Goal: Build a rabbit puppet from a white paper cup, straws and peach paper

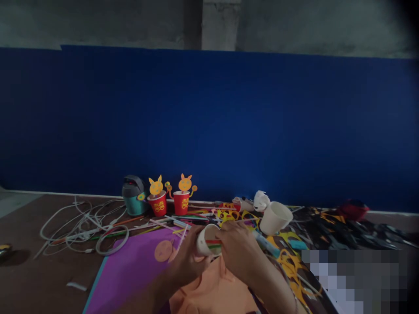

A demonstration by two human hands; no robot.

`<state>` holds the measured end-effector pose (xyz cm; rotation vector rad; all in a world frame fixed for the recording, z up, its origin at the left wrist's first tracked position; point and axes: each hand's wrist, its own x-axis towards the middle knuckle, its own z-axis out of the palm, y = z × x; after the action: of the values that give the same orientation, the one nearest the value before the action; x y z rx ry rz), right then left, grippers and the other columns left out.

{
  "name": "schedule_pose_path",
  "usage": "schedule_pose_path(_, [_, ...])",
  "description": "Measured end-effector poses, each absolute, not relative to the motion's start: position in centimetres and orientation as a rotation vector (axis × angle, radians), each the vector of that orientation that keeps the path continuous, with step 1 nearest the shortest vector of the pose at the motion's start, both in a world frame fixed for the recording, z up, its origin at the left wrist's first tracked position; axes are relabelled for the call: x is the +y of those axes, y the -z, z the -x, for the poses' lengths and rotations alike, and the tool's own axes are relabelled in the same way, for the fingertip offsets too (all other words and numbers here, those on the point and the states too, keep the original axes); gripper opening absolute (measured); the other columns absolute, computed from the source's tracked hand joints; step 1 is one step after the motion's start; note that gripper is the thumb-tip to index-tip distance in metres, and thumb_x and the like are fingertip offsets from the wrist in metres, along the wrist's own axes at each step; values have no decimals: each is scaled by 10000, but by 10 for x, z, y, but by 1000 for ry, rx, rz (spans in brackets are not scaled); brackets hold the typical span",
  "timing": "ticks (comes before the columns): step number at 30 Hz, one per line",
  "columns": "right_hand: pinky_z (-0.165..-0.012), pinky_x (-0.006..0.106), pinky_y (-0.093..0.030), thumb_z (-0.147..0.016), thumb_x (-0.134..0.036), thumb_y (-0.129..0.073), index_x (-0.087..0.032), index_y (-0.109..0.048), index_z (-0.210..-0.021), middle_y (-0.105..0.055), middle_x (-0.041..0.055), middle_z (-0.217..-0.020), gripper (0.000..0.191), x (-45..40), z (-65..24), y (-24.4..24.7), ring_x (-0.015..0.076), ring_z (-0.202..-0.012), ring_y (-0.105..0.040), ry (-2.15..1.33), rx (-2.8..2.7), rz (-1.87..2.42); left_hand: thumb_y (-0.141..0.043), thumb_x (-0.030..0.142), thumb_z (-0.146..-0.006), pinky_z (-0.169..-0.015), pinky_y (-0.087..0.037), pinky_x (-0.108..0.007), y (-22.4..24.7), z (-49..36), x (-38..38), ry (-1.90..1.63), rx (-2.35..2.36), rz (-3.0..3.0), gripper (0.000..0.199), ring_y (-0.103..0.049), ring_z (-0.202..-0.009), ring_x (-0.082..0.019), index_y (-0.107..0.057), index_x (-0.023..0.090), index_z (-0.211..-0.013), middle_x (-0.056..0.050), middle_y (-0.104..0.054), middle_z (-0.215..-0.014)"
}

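Note:
My left hand (187,261) is wrapped round a white paper cup (203,245), which is tipped with its mouth toward the right. At that mouth my right hand (238,245) has its fingers closed and partly inside. A red strip (213,241) and a green strip (214,247) show in the opening; whether my right fingers pinch them is hidden. Below the hands lies orange paper (216,288) with cut-outs. On the left is a purple sheet (126,266) with a round orange paper face (163,250) on it.
Two red paper cups (181,203) with orange animal faces stand at the back, beside a teal and grey container (132,196). White cables (81,226) coil at left. Right are a larger white cup (276,218), yellow paper scraps (293,266) and dark scissors-like tools (340,233).

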<state>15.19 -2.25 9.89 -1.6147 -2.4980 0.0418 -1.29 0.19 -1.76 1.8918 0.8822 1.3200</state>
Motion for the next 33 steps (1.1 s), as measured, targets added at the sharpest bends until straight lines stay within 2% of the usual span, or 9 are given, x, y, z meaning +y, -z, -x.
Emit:
schedule_pose_path(5, [-731,313,-352,-768,-113,-492,-205,-681,-834,-697,43,-866,221,-18,-151,-100,202,-851,-610,-50,-2494,1631,-604,38,-634,-867,-474,-345,17,13,1,-1286,878,-1804,622,-568,-998,-214,-437,228,-1202,-57,-585,-1106])
schedule_pose_path(11, [-780,304,-344,-819,-126,-500,-213,-695,-829,-709,28,-848,214,-17,-154,-105,184,-863,-619,-113,-2395,1571,-591,35,-650,-823,-480,-324,1,16,-1,-1278,848,-1735,556,-575,-921,-194,-460,217,-1158,-38,-607,-1031])
schedule_pose_path(18, [-777,294,-348,-830,-94,-492,-222,-703,-798,-716,19,-779,249,-19,-153,-108,166,-810,-619,-139,-2332,1459,-620,68,-678,-837,-474,-352,-1,18,-1,-1256,826,-1675,584,-569,-961,-217,-407,244,-1192,-49,-586,-1092])
schedule_pose_path(28, [-812,325,-306,-831,-93,-522,-209,-682,-769,-702,11,-745,206,-18,-149,-100,154,-740,-592,-123,-2339,1344,-594,52,-692,-839,-460,-346,2,18,-3,-1261,807,-1748,546,-567,-937,-205,-421,229,-1179,-41,-600,-1050])
schedule_pose_path(33, [-821,347,-289,-813,-139,-576,-239,-701,-746,-674,16,-754,174,-22,-141,-98,192,-843,-547,-88,-2339,1353,-588,32,-653,-895,-443,-363,-2,13,-5,-1266,814,-1807,583,-541,-1022,-235,-456,211,-1192,-61,-592,-1122])
